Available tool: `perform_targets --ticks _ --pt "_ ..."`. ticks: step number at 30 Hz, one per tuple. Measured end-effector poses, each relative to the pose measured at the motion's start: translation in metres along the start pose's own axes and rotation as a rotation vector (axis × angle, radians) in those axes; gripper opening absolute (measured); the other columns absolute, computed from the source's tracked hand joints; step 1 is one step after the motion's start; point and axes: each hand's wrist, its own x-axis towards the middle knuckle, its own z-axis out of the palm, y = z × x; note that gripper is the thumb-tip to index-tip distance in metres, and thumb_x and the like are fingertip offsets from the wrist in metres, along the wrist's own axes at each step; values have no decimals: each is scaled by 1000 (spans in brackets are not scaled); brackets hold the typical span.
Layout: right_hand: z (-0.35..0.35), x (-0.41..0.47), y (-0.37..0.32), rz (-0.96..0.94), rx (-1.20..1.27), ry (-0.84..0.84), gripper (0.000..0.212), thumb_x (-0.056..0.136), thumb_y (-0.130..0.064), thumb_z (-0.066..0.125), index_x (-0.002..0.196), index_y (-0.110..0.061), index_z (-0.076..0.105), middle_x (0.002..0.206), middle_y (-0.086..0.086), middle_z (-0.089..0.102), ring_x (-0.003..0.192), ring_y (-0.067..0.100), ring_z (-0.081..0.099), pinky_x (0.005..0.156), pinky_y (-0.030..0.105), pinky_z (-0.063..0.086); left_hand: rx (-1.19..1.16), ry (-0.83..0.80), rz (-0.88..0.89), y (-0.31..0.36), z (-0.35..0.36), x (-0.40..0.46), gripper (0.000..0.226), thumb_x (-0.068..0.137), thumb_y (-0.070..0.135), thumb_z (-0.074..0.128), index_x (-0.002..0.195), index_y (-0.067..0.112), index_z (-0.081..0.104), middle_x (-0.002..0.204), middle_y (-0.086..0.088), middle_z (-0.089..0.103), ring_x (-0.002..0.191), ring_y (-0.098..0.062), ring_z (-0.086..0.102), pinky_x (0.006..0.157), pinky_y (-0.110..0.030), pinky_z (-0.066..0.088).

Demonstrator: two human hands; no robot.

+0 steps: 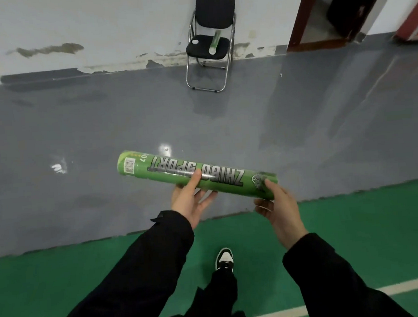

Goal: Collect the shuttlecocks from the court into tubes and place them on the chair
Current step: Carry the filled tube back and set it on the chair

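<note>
A green shuttlecock tube (169,170) printed "ZHIBO SPORT" lies almost level in front of me, held in both hands. My left hand (190,201) holds its middle, thumb on top and fingers beneath. My right hand (278,206) grips its right end. A black folding chair (200,47) stands against the far wall. On its seat lie a second green tube (214,41) and a small white object (195,42) that I cannot identify.
Grey floor (76,133) lies between me and the chair, with green court flooring (62,282) and a white line (400,287) underfoot. A dark red door frame (301,16) opens at the far right. My shoe (224,258) is below the tube.
</note>
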Motion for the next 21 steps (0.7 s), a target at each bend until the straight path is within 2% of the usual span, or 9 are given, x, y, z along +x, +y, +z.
perform_targets --ticks 5,8,14,17,21 --pt "11 116 -76 35 1 33 17 101 -32 59 110 -17 61 101 7 65 76 20 61 69 34 53 39 -8 -44 28 91 112 57 95 18 74 146 15 50 131 -16 70 118 -34 70 100 -54 58" --pt "15 179 -120 35 5 53 21 102 -35 58 113 -17 62 103 7 64 80 19 61 75 36 54 58 -17 -52 44 143 172 56 94 18 75 145 14 52 131 -14 71 116 -31 71 96 -48 61" --pt "29 341 -198 34 86 125 23 101 -36 59 109 -14 64 89 5 64 62 16 58 62 31 52 64 -29 -37 67 245 318 78 76 26 86 147 12 55 131 -11 73 116 -26 73 91 -41 63" --pt "39 436 -240 32 85 116 21 100 -38 62 102 -18 65 85 3 66 58 14 59 60 30 51 54 -12 -28 82 296 400 74 80 25 84 147 9 56 133 -12 72 117 -25 73 88 -39 63" --pt "79 542 -303 52 33 37 21 102 -38 57 99 -20 67 81 1 66 57 15 60 57 30 52 0 90 -19 121 357 487 63 90 24 79 147 7 57 129 -12 73 116 -25 73 83 -38 64"
